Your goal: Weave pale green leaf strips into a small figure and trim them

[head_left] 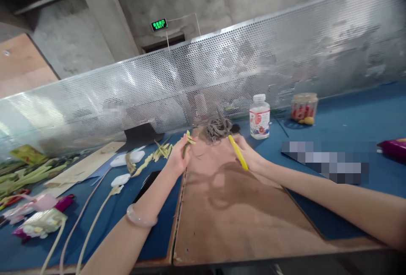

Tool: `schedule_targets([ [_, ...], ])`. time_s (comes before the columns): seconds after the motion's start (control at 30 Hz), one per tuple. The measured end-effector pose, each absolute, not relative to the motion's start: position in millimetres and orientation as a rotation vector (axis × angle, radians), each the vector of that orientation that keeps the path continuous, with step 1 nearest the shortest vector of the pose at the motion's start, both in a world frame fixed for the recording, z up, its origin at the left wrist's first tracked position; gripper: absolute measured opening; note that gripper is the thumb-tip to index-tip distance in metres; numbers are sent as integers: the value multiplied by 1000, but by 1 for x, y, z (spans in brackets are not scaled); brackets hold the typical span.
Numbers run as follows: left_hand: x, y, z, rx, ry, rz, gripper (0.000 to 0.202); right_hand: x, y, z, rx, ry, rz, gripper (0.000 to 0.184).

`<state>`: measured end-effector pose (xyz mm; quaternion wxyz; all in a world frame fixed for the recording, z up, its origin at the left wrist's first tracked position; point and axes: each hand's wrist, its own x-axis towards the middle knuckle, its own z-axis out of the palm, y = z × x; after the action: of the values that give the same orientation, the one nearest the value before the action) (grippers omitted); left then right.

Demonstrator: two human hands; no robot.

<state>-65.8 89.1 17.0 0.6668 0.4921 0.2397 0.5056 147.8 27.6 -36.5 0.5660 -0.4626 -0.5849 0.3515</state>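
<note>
My left hand is closed around a few narrow yellow-green strips, whose ends poke out past the fingers. A pale translucent bangle circles that wrist. In my right hand is a yellow-handled tool, its handle angled across the palm; a dark pointed part seems to reach forward from it, but its exact kind is unclear. Just beyond both hands, a tangled heap of grey cord lies at the far end of the brown wooden board. The hands are apart, above the board.
A white-capped bottle and a jar with red print stand at right. Loose yellow-green strips, white cabled devices and several packets lie at left. A perforated metal screen borders the blue table's back.
</note>
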Motion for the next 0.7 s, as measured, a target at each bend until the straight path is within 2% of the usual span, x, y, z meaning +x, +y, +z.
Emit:
schedule_targets([
  [0.07, -68, 95, 19, 1049, 646, 1221, 20, 162, 33, -34, -1261, -1389, 568, 41],
  [0.17, -71, 96, 21, 1009, 616, 1231, 18, 179, 39, -33, -1627, -1688, -207, 40],
  [0.23, -71, 92, 21, 1000, 474, 1167, 16, 185, 43, -35, -1735, -1832, -440, 37],
  [0.37, -69, 83, 16, 1027, 347, 1002, 18, 187, 44, -39, -1772, -2006, -421, 31],
  [0.47, -68, 77, 12, 1120, 335, 912, 18, 173, 35, -33, -1568, -1950, -358, 24],
  [0.6, -65, 68, 9, 1244, 295, 790, 18, 139, 10, -20, -1151, -1893, 91, 32],
  [0.7, -61, 61, 8, 1349, 281, 666, 21, 118, -9, -16, -1037, -1861, 253, 35],
])
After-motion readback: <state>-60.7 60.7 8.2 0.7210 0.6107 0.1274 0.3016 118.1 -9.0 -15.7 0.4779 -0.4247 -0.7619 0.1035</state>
